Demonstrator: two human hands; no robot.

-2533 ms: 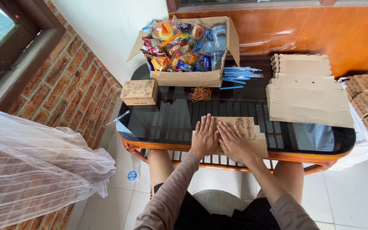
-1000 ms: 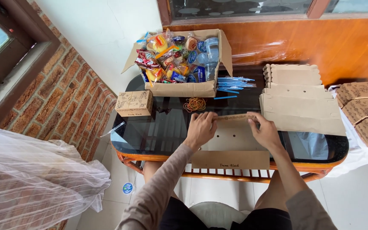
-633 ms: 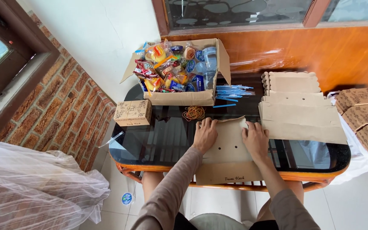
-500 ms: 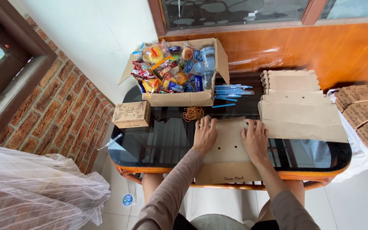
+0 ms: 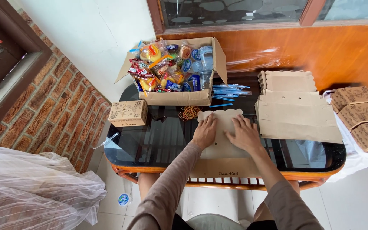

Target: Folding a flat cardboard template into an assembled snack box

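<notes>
Both hands press flat, palms down and fingers spread, on a flat cardboard box blank (image 5: 222, 147); the left hand (image 5: 205, 131) rests on its left half, the right hand (image 5: 244, 134) on its right half, neither gripping anything. The blank lies on the glass table (image 5: 150, 140) directly in front of the person, its scalloped top edge pointing away, its lower flap hanging past the table's near edge. By the look of it, the step in hand is flattening or creasing the blank along its fold lines; the next move likely calls for lifting the side panels and tucking the flaps, with fingers hooked under the edges rather than laid flat. Just right of the blank sits a stack of unfolded blanks (image 5: 297, 115); further right, finished patterned boxes (image 5: 358, 115) pile up on a white cloth. Beyond the hands lie rubber bands (image 5: 189, 113) and blue straws (image 5: 228, 90); behind them an open carton of snacks and water cups (image 5: 177, 68); one finished box (image 5: 127, 113) stands at the left.
</notes>
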